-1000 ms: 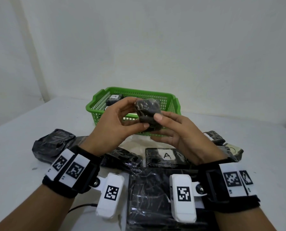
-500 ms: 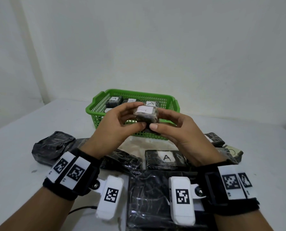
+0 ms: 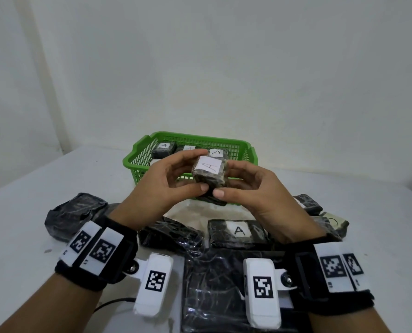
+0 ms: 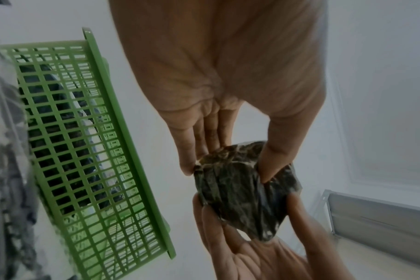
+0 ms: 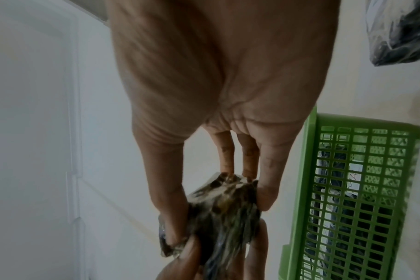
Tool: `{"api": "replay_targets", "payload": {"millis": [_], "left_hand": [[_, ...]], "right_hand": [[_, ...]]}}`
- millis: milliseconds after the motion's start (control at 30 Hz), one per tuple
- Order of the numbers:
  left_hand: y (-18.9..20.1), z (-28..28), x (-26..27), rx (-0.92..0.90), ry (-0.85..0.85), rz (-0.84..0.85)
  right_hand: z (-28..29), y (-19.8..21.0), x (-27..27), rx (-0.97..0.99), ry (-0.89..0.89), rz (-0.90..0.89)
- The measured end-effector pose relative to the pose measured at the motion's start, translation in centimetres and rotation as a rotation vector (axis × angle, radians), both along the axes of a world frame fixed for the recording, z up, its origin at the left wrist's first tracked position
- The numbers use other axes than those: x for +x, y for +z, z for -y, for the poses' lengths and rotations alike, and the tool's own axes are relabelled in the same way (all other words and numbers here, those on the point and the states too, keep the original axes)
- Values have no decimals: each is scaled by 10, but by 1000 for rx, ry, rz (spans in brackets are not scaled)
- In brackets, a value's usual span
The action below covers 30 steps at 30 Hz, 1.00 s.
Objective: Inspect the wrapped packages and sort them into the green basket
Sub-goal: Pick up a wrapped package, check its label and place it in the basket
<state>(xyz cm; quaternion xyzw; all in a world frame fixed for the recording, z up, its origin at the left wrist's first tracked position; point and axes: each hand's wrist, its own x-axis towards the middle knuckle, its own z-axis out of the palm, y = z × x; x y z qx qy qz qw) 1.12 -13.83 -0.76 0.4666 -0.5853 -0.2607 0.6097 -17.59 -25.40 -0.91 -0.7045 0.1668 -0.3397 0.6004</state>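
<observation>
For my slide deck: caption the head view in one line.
Both hands, left hand and right hand, hold a wrapped package labelled A before the green basket.

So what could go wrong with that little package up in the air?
Both hands, left hand and right hand, pinch the small package only by fingertips, so it might slip onto the table. Its wrap looks crinkly and slick. Dropped carelessly into the green basket, it could land label-down.
</observation>
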Motion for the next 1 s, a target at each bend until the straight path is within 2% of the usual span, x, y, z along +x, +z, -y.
{"api": "replay_targets", "payload": {"millis": [200,467,633,767,867,1000], "left_hand": [[4,2,6,55,-68,77],[16,5,-5,92,-40,87],[36,5,-5,97,26,176],[50,15,13,116,159,204],[55,33,45,147,354,197],[53,58,94,288,651,279]], "right_hand": [[-1,15,0,237,88,7],[2,35,-9,288,71,-131],[6,52,-11,267,44,-231],[18,61,4,275,-87,-141],[32,61,23,285,-212,-94],[52,59,54,283,-307,-174]]}}
